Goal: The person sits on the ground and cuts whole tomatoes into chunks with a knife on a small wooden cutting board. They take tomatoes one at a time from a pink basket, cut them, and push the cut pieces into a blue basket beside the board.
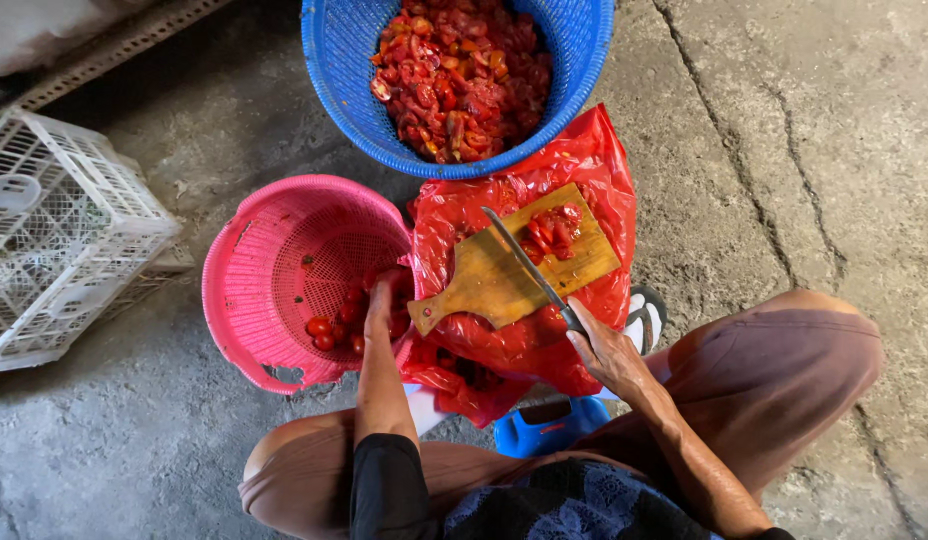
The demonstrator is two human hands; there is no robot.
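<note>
Floor (pixel 784 150): cracked concrete; everything sits low on it, so anything that rolls off lands in grit.
Blue basket (pixel 334 60): heaped with chopped tomato, just beyond the board; piled high enough that more pieces could spill over the rim.
Pink basket (pixel 254 260): nearly empty, a few whole tomatoes (pixel 324 330) at the bottom; its lower rim looks broken, and a small tomato might slip through there.
Red bag (pixel 584 160): spread under the board; slick plastic, I'd say the board could slide on it under a hard cut.
Board (pixel 494 275): wooden, tilted across the bag, cut pieces (pixel 554 230) at its far corner near the edge; they could tumble off.
Knife (pixel 524 265): blade lies across the board, pointing away.
Right hand (pixel 609 355): grip closed around the knife handle, at the board's near edge.
Left hand (pixel 381 300): reaching into the pink basket; fingers hidden among tomatoes, cannot tell whether it has one. With eyes there, the blade goes unwatched.
</note>
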